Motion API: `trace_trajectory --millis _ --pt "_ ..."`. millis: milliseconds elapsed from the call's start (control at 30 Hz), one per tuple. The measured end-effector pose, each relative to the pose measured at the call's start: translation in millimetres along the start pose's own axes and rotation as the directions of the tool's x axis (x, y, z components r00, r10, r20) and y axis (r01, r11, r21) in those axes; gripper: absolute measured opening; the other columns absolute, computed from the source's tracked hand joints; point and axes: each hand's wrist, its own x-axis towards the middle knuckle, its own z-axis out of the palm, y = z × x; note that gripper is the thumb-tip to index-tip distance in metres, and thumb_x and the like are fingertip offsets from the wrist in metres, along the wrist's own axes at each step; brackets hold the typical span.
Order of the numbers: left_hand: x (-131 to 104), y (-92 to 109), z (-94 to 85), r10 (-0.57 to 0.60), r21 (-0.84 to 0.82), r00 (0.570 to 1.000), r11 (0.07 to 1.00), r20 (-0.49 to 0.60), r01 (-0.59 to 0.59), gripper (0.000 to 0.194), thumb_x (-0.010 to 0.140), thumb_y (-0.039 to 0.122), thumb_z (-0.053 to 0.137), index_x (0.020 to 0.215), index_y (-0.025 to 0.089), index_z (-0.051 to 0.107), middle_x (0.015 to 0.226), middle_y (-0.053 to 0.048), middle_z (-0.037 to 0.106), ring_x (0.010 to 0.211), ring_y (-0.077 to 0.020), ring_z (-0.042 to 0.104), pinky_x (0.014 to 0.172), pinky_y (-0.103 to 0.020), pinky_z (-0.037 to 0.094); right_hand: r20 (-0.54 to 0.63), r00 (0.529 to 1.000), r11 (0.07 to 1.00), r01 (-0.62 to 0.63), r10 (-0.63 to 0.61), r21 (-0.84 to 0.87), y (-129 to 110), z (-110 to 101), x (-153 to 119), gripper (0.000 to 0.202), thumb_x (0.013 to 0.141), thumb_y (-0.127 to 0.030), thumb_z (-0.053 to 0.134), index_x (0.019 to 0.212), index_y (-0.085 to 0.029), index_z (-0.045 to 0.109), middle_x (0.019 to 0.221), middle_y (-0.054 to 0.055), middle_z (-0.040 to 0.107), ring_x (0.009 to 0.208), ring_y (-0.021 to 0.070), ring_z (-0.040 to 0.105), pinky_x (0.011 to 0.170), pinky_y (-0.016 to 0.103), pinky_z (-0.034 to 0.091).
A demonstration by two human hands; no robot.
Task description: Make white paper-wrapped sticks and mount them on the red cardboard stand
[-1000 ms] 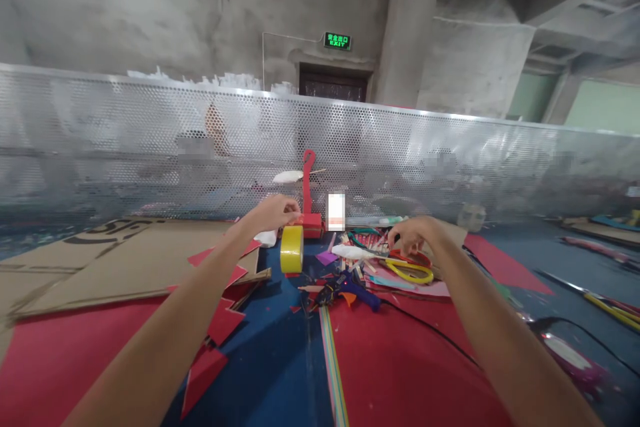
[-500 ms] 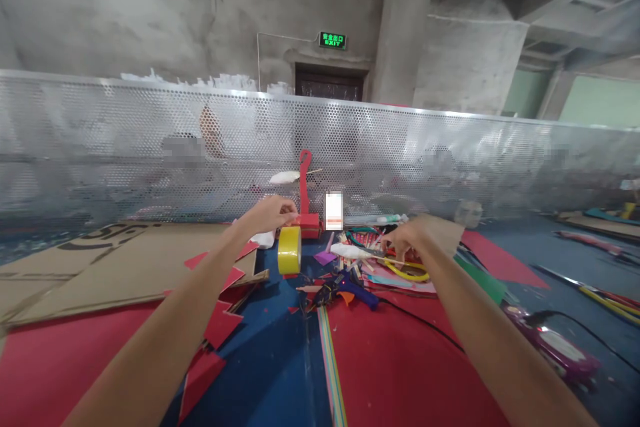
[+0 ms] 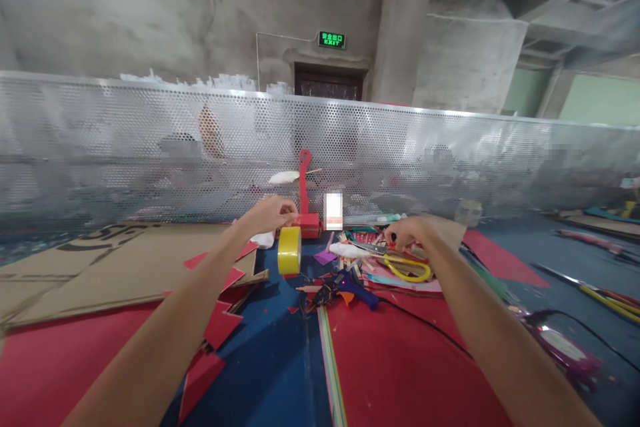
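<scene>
A bare concrete room with a perforated metal screen (image 3: 450, 147) stands behind a blue work surface (image 3: 280, 360) strewn with red paper and cardboard (image 3: 115, 260). The left hand (image 3: 267, 213) pinches the top of a yellow tape roll (image 3: 290, 250), which hangs on edge just below its fingers. At 1 o'clock from the roll, touching the fingertips, stands a red paper model (image 3: 306, 203). The right hand (image 3: 407, 233) is curled over the handles of yellow scissors (image 3: 407, 268); whether it actually grips them cannot be told. At 7 o'clock from the scissors lies a blue glue gun (image 3: 350, 287).
</scene>
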Motion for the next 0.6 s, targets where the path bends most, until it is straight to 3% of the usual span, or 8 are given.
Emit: trace_trajectory --millis 100,233,467,600 --pt "0.1 -1.1 0.6 0.006 -0.012 1.0 1.0 -0.004 -0.006 0.021 0.085 0.035 0.053 0.083 0.02 0.069 0.074 -0.001 0.072 0.065 -0.0138 0.064 0.062 -0.024 0.041 0.057 0.998 1.0 -0.024 0.023 0.018 4.0 -3.2 -1.8 0.04 0.056 -0.016 0.077 0.094 -0.028 0.069 0.071 -0.001 0.066 0.064 0.0217 0.064 0.058 0.033 0.05" --pt "0.2 -1.7 0.7 0.011 -0.007 1.0 1.0 -0.004 -0.011 0.021 0.084 0.035 0.053 0.083 0.021 0.069 0.074 -0.001 0.073 0.064 -0.0143 0.063 0.062 -0.024 0.041 0.011 0.999 0.999 -0.04 0.04 0.027 7.0 -5.4 -7.0 0.039 0.06 -0.019 0.076 0.096 -0.029 0.067 0.075 0.001 0.065 0.065 0.0231 0.064 0.06 0.037 0.049" --pt "0.8 -3.6 1.5 0.025 0.007 1.0 1.0 -0.011 -0.025 0.021 0.084 0.032 0.053 0.082 0.021 0.07 0.069 -0.001 0.071 0.062 -0.0137 0.061 0.061 -0.024 0.039 -0.279 0.952 0.991 -0.115 0.128 0.063 21.1 -17.5 -19.4 0.031 0.069 -0.025 0.07 0.099 -0.029 0.063 0.075 0.003 0.065 0.068 0.023 0.061 0.063 0.035 0.044" --pt "1.0 -4.5 2.0 0.018 -0.008 1.0 1.0 -0.01 -0.018 0.022 0.084 0.034 0.054 0.083 0.021 0.071 0.072 -0.001 0.071 0.064 -0.0143 0.062 0.063 -0.024 0.041 -0.417 0.906 0.996 -0.046 0.073 0.073 25.4 -24.8 -17.9 0.035 0.074 -0.03 0.068 0.108 -0.025 0.062 0.095 0.007 0.068 0.083 0.0227 0.062 0.072 0.031 0.044"
